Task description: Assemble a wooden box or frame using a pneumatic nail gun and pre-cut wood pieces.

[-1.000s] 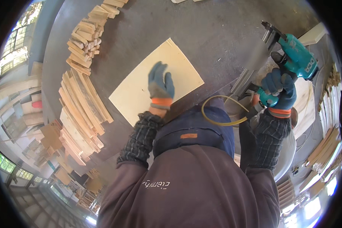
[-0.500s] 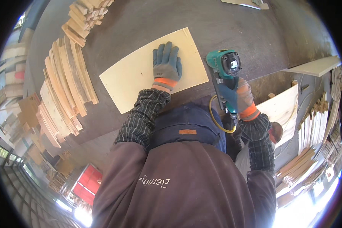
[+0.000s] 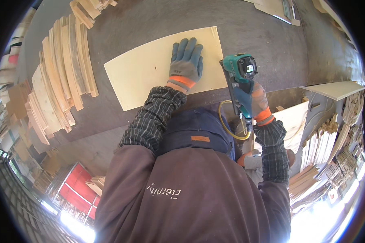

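Observation:
A pale, thin wooden panel (image 3: 142,67) with a curved far edge lies on the dark tabletop in front of me. My left hand (image 3: 186,60), in a grey-blue glove with an orange cuff, rests flat on its right half, fingers stretched out. Just beyond the panel's right edge, my right hand (image 3: 251,99), gloved alike, is wrapped round the handle of a teal and black air nail gun (image 3: 240,67). The gun's dark nose and magazine point toward that edge; whether they touch it, I cannot tell. A yellow hose (image 3: 227,129) loops from the gun's handle end.
Curved wooden strips (image 3: 63,67) are stacked at the table's left, with short wood pieces (image 3: 87,12) beyond. Cut boards (image 3: 282,12) lie at the far right. A pale board (image 3: 336,90) juts in at right. Partly hidden behind my right arm is another person (image 3: 257,162).
The view has turned slightly, shifting the table and stacks in the picture. The gap between nail gun and panel edge looks smaller. My left hand stays flat on the panel.

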### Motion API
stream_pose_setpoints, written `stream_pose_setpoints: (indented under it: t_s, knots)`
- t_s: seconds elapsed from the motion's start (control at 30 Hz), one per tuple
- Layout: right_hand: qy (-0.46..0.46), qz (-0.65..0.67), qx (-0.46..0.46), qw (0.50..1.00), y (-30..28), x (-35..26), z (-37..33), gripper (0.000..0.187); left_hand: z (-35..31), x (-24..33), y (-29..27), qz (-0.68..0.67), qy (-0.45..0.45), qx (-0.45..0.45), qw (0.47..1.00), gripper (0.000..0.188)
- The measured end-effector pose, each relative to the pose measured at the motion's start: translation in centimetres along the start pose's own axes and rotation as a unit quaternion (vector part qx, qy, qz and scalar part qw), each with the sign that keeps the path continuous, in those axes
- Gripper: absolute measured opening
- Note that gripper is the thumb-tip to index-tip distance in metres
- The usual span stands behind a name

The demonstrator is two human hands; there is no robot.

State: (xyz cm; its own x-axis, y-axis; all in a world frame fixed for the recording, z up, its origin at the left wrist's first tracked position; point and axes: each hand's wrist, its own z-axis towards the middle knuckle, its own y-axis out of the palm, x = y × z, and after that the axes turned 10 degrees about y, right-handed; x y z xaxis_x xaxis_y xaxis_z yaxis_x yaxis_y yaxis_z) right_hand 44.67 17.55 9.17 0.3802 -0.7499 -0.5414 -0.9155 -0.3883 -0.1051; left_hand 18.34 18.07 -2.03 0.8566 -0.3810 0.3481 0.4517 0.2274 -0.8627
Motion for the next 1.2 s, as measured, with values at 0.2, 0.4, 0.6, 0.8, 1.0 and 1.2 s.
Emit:
stream_pose_setpoints:
  t_s: [0.2,0.4,0.6,0.8,1.0,1.2]
  knots:
    - [0.003,-0.042,0.029,0.999,0.8,-0.8,-1.7,0.016,-0.2,-0.2,0.1,-0.002,-0.008,0.002,1.000,0.037]
    - [0.004,-0.040,0.019,0.999,0.9,0.0,-2.9,0.012,-0.2,-0.2,0.2,-0.010,-0.010,-0.001,1.000,0.038]
    - [0.011,-0.036,0.021,0.999,1.0,0.5,-3.3,0.012,-0.3,-0.2,0.3,-0.005,-0.011,0.000,1.000,0.038]
    - [0.009,-0.035,0.017,0.999,0.7,1.6,-3.6,0.013,-0.2,-0.3,0.3,-0.002,-0.007,0.004,1.000,0.038]
    - [0.015,-0.039,0.042,0.998,1.2,0.3,-3.5,0.013,-0.5,-0.2,0.3,0.002,-0.009,0.001,1.000,0.038]
    - [-0.003,-0.016,0.011,1.000,0.6,0.9,-3.6,0.012,-0.6,-0.2,0.5,-0.002,-0.011,0.001,1.000,0.037]
